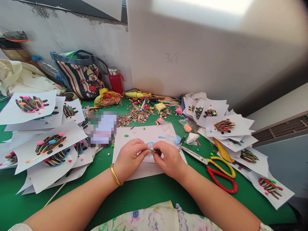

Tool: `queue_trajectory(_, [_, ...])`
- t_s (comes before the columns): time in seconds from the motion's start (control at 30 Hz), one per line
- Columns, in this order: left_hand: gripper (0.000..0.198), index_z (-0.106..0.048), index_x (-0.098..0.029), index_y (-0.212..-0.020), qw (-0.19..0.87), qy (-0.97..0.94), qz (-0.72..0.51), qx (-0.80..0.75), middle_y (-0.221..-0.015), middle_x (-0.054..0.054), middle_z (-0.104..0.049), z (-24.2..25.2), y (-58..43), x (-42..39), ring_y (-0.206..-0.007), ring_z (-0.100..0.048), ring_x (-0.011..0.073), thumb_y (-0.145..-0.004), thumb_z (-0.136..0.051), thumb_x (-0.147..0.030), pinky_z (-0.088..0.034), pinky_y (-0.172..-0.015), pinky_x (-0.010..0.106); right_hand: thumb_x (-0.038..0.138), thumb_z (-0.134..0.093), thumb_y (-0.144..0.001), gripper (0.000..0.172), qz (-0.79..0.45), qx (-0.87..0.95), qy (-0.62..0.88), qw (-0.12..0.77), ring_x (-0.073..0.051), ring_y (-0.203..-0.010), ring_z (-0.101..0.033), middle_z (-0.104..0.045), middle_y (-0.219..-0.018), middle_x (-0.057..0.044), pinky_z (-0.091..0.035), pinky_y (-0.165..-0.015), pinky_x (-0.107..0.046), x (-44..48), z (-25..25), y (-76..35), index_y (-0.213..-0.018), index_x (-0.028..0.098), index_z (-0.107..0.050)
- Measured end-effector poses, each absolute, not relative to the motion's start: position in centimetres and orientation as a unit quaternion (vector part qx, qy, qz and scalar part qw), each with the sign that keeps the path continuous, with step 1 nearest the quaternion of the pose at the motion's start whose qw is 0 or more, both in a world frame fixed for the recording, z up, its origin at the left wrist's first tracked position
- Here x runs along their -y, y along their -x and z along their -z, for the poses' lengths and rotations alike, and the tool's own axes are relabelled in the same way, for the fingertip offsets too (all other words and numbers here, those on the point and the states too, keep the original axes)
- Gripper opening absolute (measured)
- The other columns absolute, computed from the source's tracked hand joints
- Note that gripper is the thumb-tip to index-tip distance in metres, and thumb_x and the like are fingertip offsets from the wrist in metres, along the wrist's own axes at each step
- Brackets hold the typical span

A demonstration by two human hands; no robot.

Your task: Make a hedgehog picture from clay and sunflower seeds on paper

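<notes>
A small, crinkled packet of clear plastic (150,148) is held up at the centre of the clock, over a white rectangular sheet of paper (134,133). The person's left hand (127,157), with a gold bangle (115,175) at its wrist, grasps the packet between thumb and fingers; the right hand (172,158) pinches its other side, where a dark lump (158,152) shows beside the fingers, though whether it is inside the plastic cannot be told. Small flat light-blue pieces (161,137) lie on the sheet just beyond the hands. Between two and three o'clock sit a clear packet with orange filling (187,128) and another with white filling (192,138). Near four o'clock lie metal scissors with yellow and red handles (208,161). Striped seeds (136,116) spread toward twelve, with a pale yellow packet (160,106) near one. A pixelated pale rectangle (103,128) rests toward ten. White cards bearing seed figures are piled at nine (69,154) and fanned at three (240,128). At eleven, farther back on the green table (144,191), stands a red bottle with a silver cap (115,81); a striped cloth bag (72,72) leans at ten.
</notes>
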State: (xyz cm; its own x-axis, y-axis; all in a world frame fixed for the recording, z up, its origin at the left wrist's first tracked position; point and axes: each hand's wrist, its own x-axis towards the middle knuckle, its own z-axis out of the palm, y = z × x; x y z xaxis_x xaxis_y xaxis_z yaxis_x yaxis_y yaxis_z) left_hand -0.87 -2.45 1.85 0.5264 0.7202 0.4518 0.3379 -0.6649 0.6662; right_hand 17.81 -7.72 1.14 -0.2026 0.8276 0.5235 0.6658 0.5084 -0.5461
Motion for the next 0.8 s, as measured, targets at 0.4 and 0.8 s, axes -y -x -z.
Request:
queue_trajectory(0.4, [0.01, -0.07, -0.022, -0.091, 0.206, -0.855, -0.373, -0.297, -0.085, 0.004, -0.071, -1.6, 1.0, 2.5, -0.08, -0.066, 0.0174, -0.09, -0.06, -0.024, -0.053, -0.073, 0.029, 0.015, -0.051, -0.085, 0.013, -0.108, 0.772, 0.494, 0.385, -0.017, -0.073, -0.059, -0.064, -0.081, -0.003, -0.047, -0.067, -0.028, 7.9, -1.2, -17.9, -0.095, 0.022, -0.056])
queue_trajectory(0.8, [0.012, -0.071, -0.021, -0.087, 0.355, -0.742, -0.403, -0.402, -0.081, 0.003, -0.071, -2.4, 0.9, 2.0, -0.072, -0.063, 0.016, -0.087, -0.063, -0.03, -0.051, -0.066, 0.028, 0.017, -0.054, -0.085, 0.011, -0.211, 0.677, 0.554, 0.436, -0.015, -0.071, -0.058, -0.062, -0.079, 0.0, -0.048, -0.068, -0.027, 7.3, -1.6, -19.2, -0.093, 0.023, -0.055])
